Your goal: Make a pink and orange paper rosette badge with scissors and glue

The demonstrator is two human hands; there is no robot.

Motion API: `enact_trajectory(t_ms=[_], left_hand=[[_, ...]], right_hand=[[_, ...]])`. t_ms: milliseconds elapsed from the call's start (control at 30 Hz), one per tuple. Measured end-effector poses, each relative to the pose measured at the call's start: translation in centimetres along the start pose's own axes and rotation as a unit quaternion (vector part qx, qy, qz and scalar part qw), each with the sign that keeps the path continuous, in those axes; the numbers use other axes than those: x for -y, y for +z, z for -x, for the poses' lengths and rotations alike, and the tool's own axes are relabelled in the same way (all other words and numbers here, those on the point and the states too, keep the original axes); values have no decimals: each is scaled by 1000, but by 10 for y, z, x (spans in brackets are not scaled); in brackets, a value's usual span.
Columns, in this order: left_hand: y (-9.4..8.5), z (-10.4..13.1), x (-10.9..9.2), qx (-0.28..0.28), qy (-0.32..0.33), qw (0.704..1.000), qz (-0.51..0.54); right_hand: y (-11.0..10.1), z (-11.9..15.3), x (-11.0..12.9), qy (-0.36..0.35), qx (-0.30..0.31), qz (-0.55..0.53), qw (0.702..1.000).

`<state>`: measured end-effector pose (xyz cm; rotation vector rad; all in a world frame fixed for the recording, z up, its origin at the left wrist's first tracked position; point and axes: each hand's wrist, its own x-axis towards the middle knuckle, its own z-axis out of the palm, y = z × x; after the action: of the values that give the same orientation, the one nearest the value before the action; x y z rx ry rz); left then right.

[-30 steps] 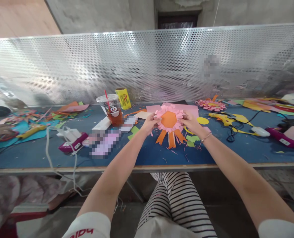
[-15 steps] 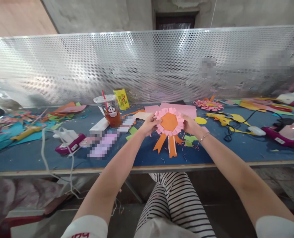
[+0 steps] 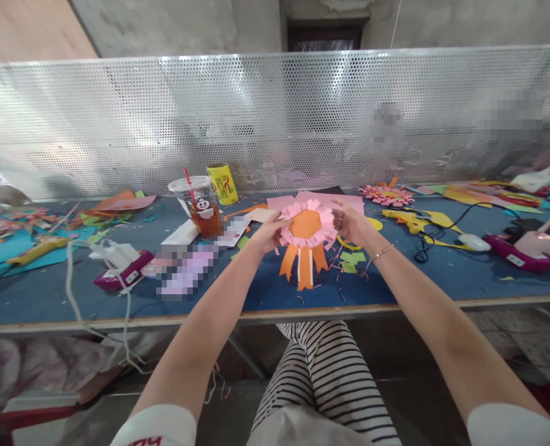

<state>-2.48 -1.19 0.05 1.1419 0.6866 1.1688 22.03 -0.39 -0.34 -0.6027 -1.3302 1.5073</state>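
In front of me hangs a paper rosette [image 3: 305,224], with a pleated pink rim, an orange centre and orange ribbon tails; one tail has a white stripe. My left hand [image 3: 271,232] pinches its left rim. At the right rim is my right hand [image 3: 352,224], its fingers curled against the pleats and the index finger somewhat raised. Behind the rosette lie pink paper sheets [image 3: 279,202]. Green paper scraps [image 3: 350,260] and a yellow paper ring [image 3: 349,244] lie under and beside my right hand.
An iced drink cup [image 3: 204,214] with a red straw and a yellow can-like container [image 3: 222,184] stand left. A yellow glue gun [image 3: 407,220] with a black cord lies right, before another pink rosette [image 3: 386,194]. Purple power strips [image 3: 124,271] flank me. A perforated metal screen [image 3: 256,124] backs the table.
The rosette has turned slightly, its tails now hanging more evenly. My right hand has shifted its fingers at the rim, and the yellow ring shows beneath it. The view has moved a little.
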Motion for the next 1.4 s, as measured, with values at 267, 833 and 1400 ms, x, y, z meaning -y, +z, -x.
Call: enact_trajectory(t_ms=[267,833,1400], left_hand=[[-25,-4,-18,-19,-30,998,53],[-38,-14,17,-117,67,827,-546],[-28,-12,22,-8,80,838,-539]], right_hand=[[-44,-11,1,-19,-208,202,957],[-50,-4,-14,121,-80,788,598],[-83,-8,-6,11,-280,618,735]])
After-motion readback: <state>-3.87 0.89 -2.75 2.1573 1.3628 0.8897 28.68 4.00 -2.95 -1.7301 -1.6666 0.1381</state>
